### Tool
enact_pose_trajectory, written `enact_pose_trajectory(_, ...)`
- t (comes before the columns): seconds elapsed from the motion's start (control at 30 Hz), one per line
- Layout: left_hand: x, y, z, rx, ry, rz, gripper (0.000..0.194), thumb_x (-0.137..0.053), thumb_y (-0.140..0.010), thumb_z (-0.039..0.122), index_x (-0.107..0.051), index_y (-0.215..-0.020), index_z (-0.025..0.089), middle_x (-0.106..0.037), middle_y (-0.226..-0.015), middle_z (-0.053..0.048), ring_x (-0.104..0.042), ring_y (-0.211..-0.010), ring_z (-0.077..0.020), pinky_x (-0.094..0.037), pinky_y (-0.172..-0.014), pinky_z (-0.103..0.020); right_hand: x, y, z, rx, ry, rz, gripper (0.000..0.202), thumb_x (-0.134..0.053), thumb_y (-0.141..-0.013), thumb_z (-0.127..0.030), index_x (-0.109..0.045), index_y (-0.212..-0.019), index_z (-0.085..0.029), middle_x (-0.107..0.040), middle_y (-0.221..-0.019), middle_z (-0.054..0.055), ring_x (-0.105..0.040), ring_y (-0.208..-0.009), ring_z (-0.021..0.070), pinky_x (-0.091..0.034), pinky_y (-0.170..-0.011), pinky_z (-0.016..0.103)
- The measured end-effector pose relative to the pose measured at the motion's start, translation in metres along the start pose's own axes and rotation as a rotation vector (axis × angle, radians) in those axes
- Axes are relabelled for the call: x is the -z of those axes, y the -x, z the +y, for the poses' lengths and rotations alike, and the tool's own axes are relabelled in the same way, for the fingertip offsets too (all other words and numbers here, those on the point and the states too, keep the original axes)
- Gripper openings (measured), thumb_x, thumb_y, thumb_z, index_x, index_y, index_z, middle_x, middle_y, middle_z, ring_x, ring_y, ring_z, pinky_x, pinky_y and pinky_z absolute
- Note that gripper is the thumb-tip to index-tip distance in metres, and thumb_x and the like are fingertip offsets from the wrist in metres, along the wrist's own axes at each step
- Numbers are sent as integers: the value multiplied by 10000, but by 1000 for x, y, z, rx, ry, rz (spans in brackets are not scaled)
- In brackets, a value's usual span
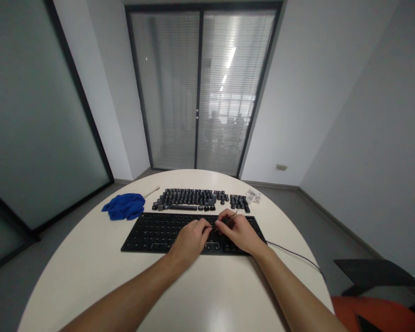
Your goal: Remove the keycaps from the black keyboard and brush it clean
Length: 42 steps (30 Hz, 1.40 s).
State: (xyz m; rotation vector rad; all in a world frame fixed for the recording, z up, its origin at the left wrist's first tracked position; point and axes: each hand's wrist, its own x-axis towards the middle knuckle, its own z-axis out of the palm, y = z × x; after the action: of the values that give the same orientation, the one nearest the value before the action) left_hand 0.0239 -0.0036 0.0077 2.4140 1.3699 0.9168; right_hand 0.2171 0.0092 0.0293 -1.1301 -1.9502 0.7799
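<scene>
A black keyboard base (pixel 152 233) without most of its keycaps lies on the round white table. Over its middle, my left hand (pixel 190 237) has its fingers pinched together close to the tip of a thin stick. My right hand (pixel 238 230) holds that thin, light brown stick (pixel 233 215) between thumb and fingers, over the right part of the base. The two hands nearly meet. Behind the base, loose black keycaps (pixel 186 197) stand in keyboard-like rows. What the left fingertips pinch, if anything, is too small to make out.
A crumpled blue cloth (pixel 125 206) lies at the left, beside a white-handled brush or swab (pixel 152 192). Small clear plastic pieces (pixel 253 196) are at the back right. A cable (pixel 293 253) runs off the table's right edge (pixel 318 263), near a red and black chair (pixel 373 313).
</scene>
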Motion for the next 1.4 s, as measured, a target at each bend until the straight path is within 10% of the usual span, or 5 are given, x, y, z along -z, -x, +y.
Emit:
enact_pose_trajectory(0.43,2,0,2,-6,27,69,146,-452,-983,218,-594,-1000,191,-719,-913,-48,-696,-830,-209,-515,-746,-306,-7,-3,2,-99,-278,12,346,-669,-833,-482,-512,-951,-197,-689,-744,24,-685,-729,197,-502,-642,285)
enact_pose_trajectory(0.7,0,-1,0,-24,112,93,150,-531,-949,213,-610,-1077,220,-725,-974,-19,-692,-868,-186,-524,-802,-296,-6,-6,3,-120,-171,100,347,-685,-807,-490,-566,-937,-192,-530,-578,-57,-468,-486,109,-288,-449,222)
enact_pose_trajectory(1.4,2,-1,-2,-98,-9,184,215,-584,-899,144,-606,-1098,223,-696,-1086,-23,-641,-1031,-193,-525,-914,-343,9,-9,14,-138,-12,178,446,-466,-927,-556,-657,-795,-176,-658,-684,18,-621,-586,172,-452,-608,276)
